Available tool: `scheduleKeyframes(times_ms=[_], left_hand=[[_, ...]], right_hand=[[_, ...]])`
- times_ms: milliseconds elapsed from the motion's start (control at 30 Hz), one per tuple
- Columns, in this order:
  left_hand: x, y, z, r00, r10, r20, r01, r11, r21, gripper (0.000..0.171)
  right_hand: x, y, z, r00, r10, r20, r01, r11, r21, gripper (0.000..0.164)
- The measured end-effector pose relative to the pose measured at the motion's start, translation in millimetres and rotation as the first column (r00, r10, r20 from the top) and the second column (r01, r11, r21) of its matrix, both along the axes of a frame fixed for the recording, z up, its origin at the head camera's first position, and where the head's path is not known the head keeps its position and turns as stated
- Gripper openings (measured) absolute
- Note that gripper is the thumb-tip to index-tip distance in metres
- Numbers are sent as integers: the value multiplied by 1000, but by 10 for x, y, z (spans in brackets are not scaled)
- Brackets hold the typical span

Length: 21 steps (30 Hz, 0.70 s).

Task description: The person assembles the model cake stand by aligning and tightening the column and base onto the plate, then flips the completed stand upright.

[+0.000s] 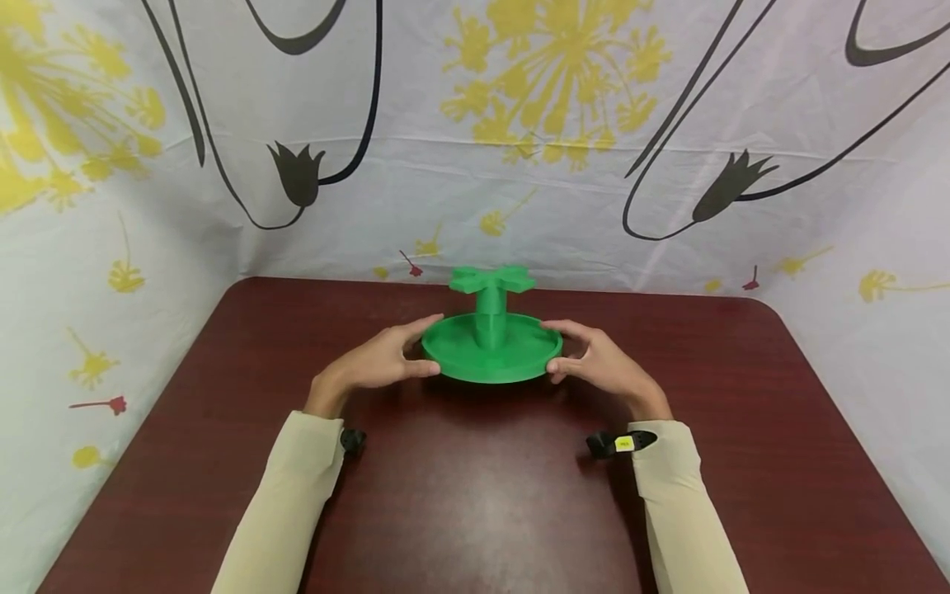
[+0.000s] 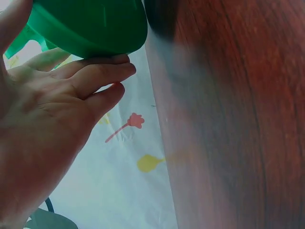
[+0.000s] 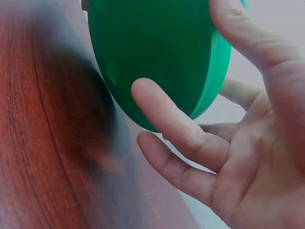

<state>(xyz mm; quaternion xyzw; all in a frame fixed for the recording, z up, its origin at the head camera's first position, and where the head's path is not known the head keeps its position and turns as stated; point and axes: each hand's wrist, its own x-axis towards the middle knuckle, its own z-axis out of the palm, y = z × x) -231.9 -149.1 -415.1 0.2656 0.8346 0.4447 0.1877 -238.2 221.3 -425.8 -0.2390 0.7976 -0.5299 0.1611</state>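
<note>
A green round dish with a central post and a star-shaped top (image 1: 491,363) is held just above the table, between both hands. At its left rim, my left hand (image 1: 374,359) grips with thumb in front and fingers behind and beneath. My right hand (image 1: 604,363) grips the right rim in a similar way. From the left wrist, the green dish (image 2: 95,28) shows its side, with fingers under it. In the right wrist view the underside of the dish (image 3: 152,52) faces the camera, and one finger (image 3: 167,112) reaches across below it.
The dark red-brown table (image 1: 475,495) reaches back to a white sheet (image 1: 475,190) printed with yellow and dark flowers. Black wrist cameras are strapped near both cuffs, one on the left (image 1: 353,442) and one on the right (image 1: 619,444).
</note>
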Motion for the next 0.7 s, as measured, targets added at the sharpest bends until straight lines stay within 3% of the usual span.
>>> scheduleKeyframes(times_ms=[200,400,700], left_hand=[[40,4,64,999,42,-8,-42,999,-2,77],[76,-2,119,996,66,-68,-68,997,-39,63],[90,-14,213,985,114,-129,-117,993,-19,45]], right_hand=[[33,-2,19,1000,-6,-6,6,1000,26,59],[83,-17,39,1000,-10,5,10,1000,26,49],[120,-114,256,996,-88,-27,88,996,24,41]])
